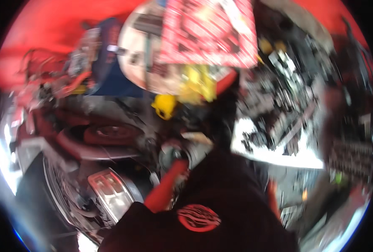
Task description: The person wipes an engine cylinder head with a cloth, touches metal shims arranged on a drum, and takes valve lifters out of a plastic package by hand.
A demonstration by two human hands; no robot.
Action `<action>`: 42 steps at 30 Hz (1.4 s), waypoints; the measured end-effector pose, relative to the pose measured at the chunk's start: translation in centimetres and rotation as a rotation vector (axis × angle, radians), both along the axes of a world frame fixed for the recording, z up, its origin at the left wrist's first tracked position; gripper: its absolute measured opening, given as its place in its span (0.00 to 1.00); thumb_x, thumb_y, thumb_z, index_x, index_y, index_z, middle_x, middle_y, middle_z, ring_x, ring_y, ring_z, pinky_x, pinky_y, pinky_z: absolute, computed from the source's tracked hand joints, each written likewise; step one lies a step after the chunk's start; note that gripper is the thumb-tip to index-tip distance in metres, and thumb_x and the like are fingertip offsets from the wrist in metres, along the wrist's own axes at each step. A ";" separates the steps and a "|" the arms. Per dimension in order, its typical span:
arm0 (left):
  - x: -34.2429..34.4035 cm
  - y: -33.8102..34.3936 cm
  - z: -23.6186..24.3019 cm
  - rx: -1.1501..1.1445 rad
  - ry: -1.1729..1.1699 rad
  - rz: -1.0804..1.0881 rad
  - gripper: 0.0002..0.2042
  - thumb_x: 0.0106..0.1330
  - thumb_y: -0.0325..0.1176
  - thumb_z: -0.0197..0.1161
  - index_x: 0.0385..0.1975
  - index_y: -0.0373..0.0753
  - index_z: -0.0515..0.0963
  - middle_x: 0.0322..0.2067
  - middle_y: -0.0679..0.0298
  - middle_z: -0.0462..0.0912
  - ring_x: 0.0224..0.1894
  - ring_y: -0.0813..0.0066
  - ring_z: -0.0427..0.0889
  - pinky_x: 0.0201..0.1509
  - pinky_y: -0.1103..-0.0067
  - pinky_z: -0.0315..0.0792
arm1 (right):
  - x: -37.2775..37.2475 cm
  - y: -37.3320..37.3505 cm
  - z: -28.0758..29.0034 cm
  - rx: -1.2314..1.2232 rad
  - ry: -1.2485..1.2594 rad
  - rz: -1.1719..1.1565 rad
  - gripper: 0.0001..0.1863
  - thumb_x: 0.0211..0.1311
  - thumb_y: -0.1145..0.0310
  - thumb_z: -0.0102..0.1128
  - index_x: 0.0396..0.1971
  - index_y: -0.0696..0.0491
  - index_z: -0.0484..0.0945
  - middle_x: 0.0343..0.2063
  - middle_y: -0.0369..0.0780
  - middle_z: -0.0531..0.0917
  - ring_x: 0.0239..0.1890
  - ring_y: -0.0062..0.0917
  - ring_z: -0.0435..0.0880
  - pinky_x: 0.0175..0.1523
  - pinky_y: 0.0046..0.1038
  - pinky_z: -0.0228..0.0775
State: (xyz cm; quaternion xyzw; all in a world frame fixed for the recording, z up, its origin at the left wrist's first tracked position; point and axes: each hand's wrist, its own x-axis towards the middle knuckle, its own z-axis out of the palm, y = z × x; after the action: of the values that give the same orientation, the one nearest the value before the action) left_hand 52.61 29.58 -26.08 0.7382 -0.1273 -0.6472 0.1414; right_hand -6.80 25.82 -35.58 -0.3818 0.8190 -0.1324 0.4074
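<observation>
I'm seeing the metal cylinder sitting at two o'clock from the headlamp, left hand at its mouth; blur is hiding the grip, I cannot tell; right hand isn't showing; loose holding could be causing slips

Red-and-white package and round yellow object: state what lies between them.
In the head view, a blurred yellow bundle and part of the pale round board lie between the package and the yellow object.

Heavy motion blur, bent fisheye edges, white glare far left.
</observation>
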 end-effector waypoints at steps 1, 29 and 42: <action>-1.3 0.1 -0.2 0.127 0.014 -0.024 0.11 0.62 0.39 0.62 0.38 0.41 0.80 0.29 0.59 0.81 0.30 0.68 0.81 0.34 0.69 0.74 | 1.3 -0.1 1.6 0.101 -0.028 0.079 0.33 0.65 0.52 0.57 0.57 0.67 0.70 0.49 0.55 0.80 0.49 0.36 0.80 0.53 0.34 0.71; 10.2 -28.3 23.6 -0.541 -1.268 -0.388 0.50 0.48 0.54 0.74 0.68 0.39 0.54 0.61 0.48 0.69 0.63 0.51 0.65 0.64 0.53 0.57 | 14.5 -14.4 15.2 0.250 -0.063 0.597 0.25 0.56 0.53 0.66 0.44 0.60 0.81 0.39 0.48 0.85 0.44 0.34 0.84 0.53 0.34 0.72; 9.6 -33.3 24.7 -0.276 -1.040 0.050 0.49 0.41 0.47 0.80 0.61 0.38 0.57 0.55 0.45 0.69 0.58 0.44 0.71 0.61 0.58 0.67 | 15.4 -14.6 14.7 0.140 -0.225 0.501 0.22 0.57 0.56 0.65 0.42 0.59 0.81 0.36 0.44 0.86 0.40 0.32 0.83 0.48 0.34 0.72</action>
State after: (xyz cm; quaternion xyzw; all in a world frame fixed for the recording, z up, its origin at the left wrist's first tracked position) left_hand 62.18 -3.71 -1.34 0.9387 -0.2466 -0.1701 0.1707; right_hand 8.56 11.18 -20.93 -0.5264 0.6556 -0.0123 0.5412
